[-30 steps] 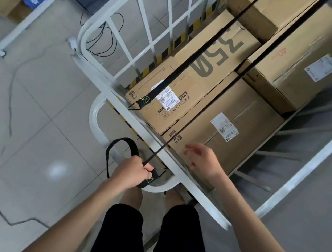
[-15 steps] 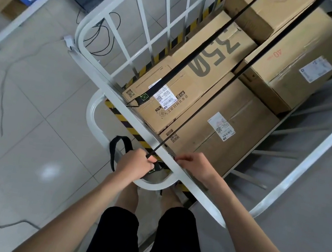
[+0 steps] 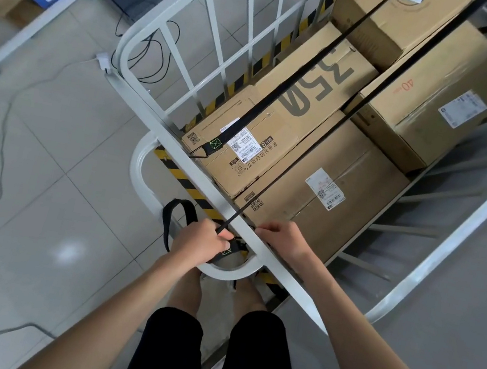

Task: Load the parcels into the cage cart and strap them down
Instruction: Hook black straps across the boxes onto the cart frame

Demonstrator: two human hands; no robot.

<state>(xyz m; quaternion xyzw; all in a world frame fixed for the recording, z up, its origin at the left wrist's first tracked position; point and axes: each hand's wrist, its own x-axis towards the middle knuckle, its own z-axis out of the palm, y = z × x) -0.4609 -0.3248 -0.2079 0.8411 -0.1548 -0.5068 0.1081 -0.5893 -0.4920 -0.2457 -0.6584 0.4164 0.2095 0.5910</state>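
Head view: the left hand (image 3: pixel 199 241) sits just outside the near rail (image 3: pixel 176 153) of the cage cart (image 3: pixel 138 35). Its grip is closed round the end of the held strap (image 3: pixel 306 150), as it was a second ago. That strap crosses the near rail and runs away over the parcels (image 3: pixel 345 208).

The right hand (image 3: pixel 285 237) has changed. A second ago it hovered spread above the parcel behind the near rail; now it lies on the rail, touching distance from the strap. Its fingers are bent over the rail, but whether the grip clasps it cannot be told.

Judgement: loading is complete and the step in hand is anchoring the second strap. The hooked strap (image 3: pixel 286 81) is already fastened further left on the near rail.

Legible markings, left to right behind the near rail:
- white shipping label, QR codes and Chinese print, too small to read
- large "350" (image 3: pixel 320 90)
- barcode label (image 3: pixel 326 189)
- red "40" (image 3: pixel 408 86)
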